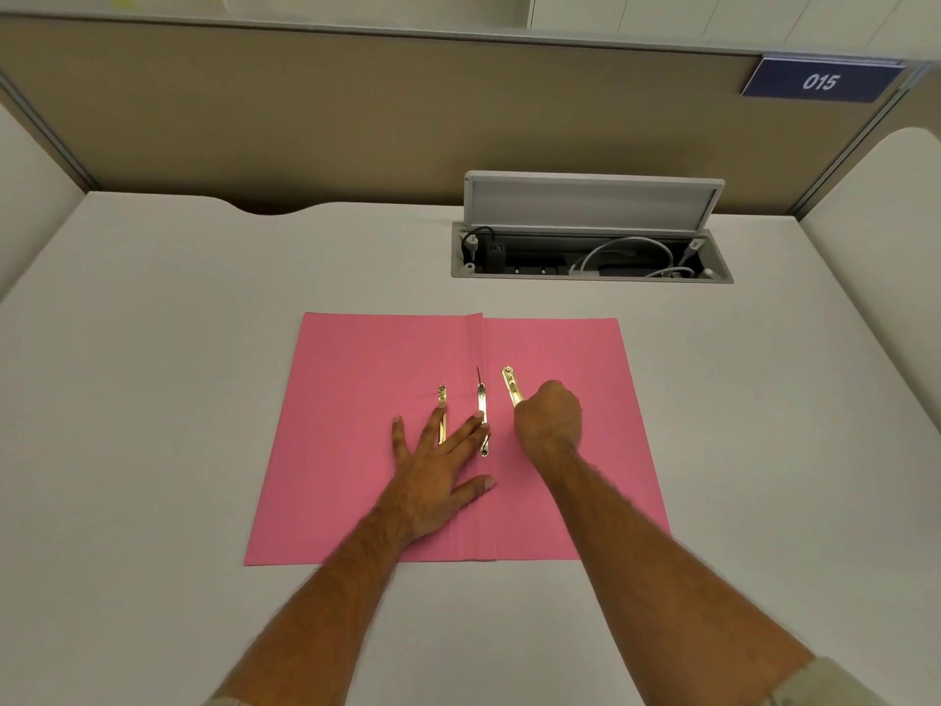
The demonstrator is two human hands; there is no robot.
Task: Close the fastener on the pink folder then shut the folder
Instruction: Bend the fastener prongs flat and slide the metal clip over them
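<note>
The pink folder (356,359) lies open and flat on the white desk, spine running away from me. Three gold metal fastener pieces show near the spine: a strip on the left leaf (442,394), a prong piece (480,394) on the spine with one thin prong standing up, and a bar (510,383) to the right. My left hand (433,476) rests flat on the folder, fingers spread, fingertips on the left strip and the spine piece. My right hand (551,417) is closed around the near end of the right bar, which is tilted.
An open cable box (590,257) with its lid up and white and black cables inside is set in the desk behind the folder. Beige partition walls surround the desk, with a blue "015" sign (820,82) at the upper right.
</note>
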